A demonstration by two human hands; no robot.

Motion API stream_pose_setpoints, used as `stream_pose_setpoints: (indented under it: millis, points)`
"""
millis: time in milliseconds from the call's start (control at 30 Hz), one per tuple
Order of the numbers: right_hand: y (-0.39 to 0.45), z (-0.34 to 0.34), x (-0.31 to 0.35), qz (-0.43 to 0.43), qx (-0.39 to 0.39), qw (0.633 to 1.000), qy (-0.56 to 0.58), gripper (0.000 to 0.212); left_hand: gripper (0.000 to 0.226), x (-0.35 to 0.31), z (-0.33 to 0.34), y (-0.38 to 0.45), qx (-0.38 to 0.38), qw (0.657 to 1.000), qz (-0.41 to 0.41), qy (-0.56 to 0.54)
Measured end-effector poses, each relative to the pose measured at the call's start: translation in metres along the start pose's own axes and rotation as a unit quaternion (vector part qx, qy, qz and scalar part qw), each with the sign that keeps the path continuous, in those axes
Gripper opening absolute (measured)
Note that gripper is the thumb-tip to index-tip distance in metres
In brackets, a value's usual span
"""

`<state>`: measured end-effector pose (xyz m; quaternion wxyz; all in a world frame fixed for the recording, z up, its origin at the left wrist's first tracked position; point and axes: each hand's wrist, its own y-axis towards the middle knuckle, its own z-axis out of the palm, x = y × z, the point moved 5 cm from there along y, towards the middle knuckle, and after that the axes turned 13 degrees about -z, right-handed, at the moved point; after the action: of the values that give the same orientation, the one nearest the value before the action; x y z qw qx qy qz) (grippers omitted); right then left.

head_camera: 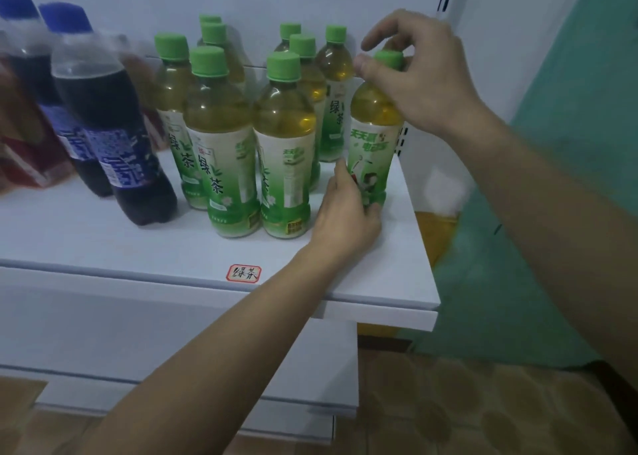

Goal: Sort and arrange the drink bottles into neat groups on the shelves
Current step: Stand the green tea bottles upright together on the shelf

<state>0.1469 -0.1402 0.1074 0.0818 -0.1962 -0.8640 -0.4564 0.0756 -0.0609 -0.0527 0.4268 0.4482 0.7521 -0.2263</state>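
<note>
Green tea bottle (374, 133) upright at the shelf (207, 247) right end, beside its group. Right hand (419, 78) pinching the cap, left hand (345, 209) cupping the base. Probably full, heavyish, smooth plastic (slippery label); best gripped low.

Legible text: "绿茶" printed in green down the white labels of the green-capped tea bottles (221, 137). The same "绿茶", handwritten, appears on a red-bordered sticker (243, 274) on the shelf (138, 247) front edge. Cola bottle (114, 137) label lettering is blurred, unreadable.
</note>
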Motion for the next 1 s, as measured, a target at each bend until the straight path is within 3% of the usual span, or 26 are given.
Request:
stream_pose_setpoints:
  millis: [167,300,367,500,667,800,1000]
  points:
    - [0.013,0.008,-0.009,-0.053,0.044,0.997,0.042,0.02,0.09,-0.005,-0.006,0.013,-0.006,0.995,-0.016,-0.098]
    - [0.03,0.012,-0.032,-0.096,0.114,0.973,0.175,0.049,0.073,-0.008,-0.002,0.032,0.022,0.991,-0.035,-0.124]
    - [0.047,0.012,-0.052,-0.091,0.112,0.962,0.231,0.057,0.071,-0.007,-0.001,0.034,0.007,0.992,-0.038,-0.123]
    - [0.086,0.029,-0.088,-0.149,0.115,0.976,0.106,0.027,0.076,-0.006,0.0,0.037,-0.022,0.991,-0.057,-0.122]
    - [0.117,0.069,-0.089,-0.235,0.277,0.932,0.006,0.034,0.083,-0.008,0.003,0.037,-0.069,0.986,-0.086,-0.123]
    - [0.128,0.076,-0.087,-0.267,0.256,0.928,-0.032,0.024,0.082,-0.001,0.005,0.041,-0.119,0.979,-0.093,-0.134]
    - [0.128,0.079,-0.088,-0.259,0.224,0.938,-0.05,0.03,0.084,0.006,0.005,0.037,-0.17,0.97,-0.089,-0.15]
